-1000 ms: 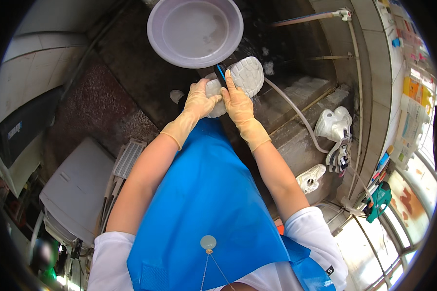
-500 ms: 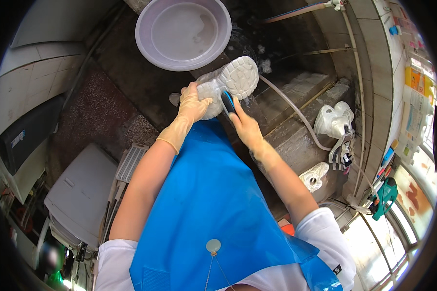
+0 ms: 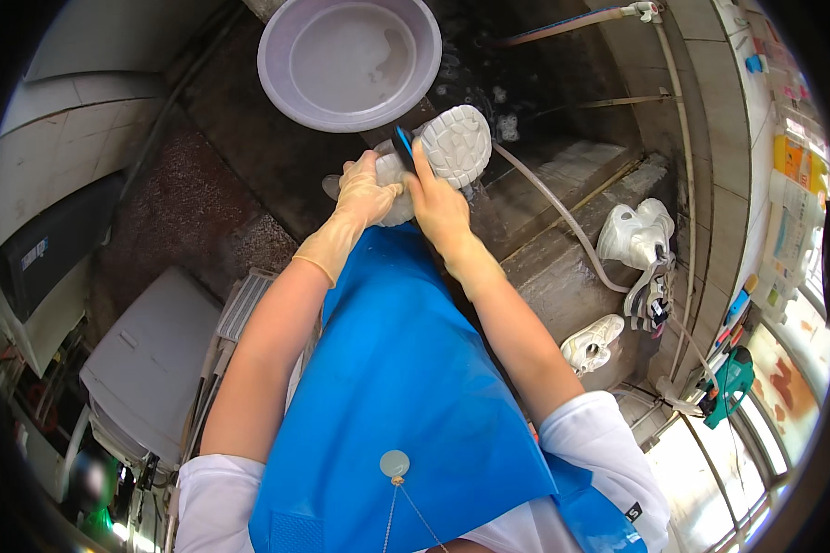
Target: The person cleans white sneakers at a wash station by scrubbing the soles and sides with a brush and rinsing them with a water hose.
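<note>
A white shoe (image 3: 458,147) lies on its side with its patterned sole turned toward me. My left hand (image 3: 363,192), in a thin pale yellow glove, is closed around its left end. My right hand (image 3: 440,210), also gloved, grips a brush with a black and blue handle (image 3: 403,142). The brush lies across the middle of the shoe; its bristles are hidden. Below the shoe spreads the blue apron (image 3: 406,359) that I wear.
Beyond the shoe stands a pale purple basin (image 3: 286,92) with some liquid. To the right, white shoes (image 3: 629,232) and another white shoe (image 3: 592,343) rest on a ledge near a hose (image 3: 563,212). A grey folded chair-like item (image 3: 148,359) stands at left.
My right hand has moved up and to the left with the brush, from the near side of the shoe across its middle. My left hand keeps its hold with hardly any shift.
</note>
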